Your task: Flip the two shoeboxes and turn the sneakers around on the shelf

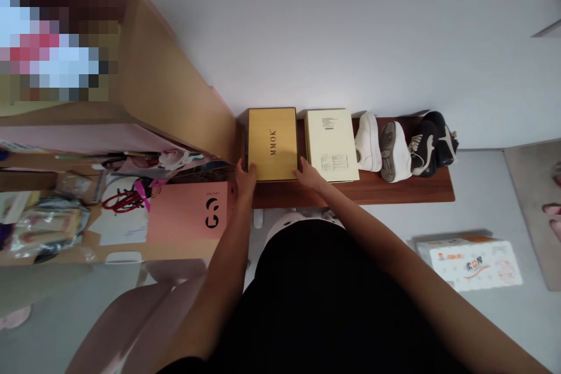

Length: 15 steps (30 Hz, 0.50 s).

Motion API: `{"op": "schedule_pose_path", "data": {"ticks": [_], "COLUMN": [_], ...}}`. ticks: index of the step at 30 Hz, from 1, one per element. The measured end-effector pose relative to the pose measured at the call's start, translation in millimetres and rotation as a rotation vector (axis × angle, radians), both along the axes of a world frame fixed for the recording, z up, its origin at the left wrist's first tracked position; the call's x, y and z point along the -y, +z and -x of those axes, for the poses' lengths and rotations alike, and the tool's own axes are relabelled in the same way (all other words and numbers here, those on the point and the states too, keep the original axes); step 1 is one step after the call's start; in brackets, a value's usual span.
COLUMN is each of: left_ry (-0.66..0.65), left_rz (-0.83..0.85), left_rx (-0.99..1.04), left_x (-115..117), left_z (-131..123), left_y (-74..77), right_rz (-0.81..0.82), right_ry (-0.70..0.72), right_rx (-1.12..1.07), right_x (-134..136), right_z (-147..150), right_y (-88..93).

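A gold shoe box [272, 144] marked MMOK lies on a dark wooden shelf [394, 193] against the wall. At its lower left corner my left hand [246, 178] grips the side, fingers curled on the edge. My right hand [309, 175] holds the lower right corner, thumb and fingers against the box. Just right of it lies a cream box [332, 143] with printed labels, close to my right hand. White shoes [368, 143], a grey-soled white shoe [395, 152] and black shoes [424, 146] stand farther right on the shelf.
On the left, a tan cabinet [175, 82] rises beside a lower surface holding a pink box [188, 212], red cords [125, 201] and plastic-wrapped items [48, 225]. A white paper pack [471, 265] lies on the floor at right. Below the pink box is a pink rounded seat-like shape.
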<state>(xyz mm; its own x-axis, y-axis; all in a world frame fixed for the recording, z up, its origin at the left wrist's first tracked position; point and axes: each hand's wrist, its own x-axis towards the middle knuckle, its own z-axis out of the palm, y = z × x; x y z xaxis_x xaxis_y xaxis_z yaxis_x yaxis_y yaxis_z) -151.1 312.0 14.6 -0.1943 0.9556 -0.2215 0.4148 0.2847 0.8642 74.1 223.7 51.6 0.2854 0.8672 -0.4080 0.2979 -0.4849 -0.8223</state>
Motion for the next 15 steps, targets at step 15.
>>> {"op": "schedule_pose_path", "data": {"ticks": [15], "left_ry": [-0.358], "left_rz": [0.196], "left_rx": [0.278], "left_x": [73.0], "left_z": [-180.9], "left_y": [1.6], "right_rz": [0.263], "right_ry": [-0.368], "right_rx": [0.111], "right_x": [93.4], "right_z": [-171.5], "right_y": [-8.3]}}
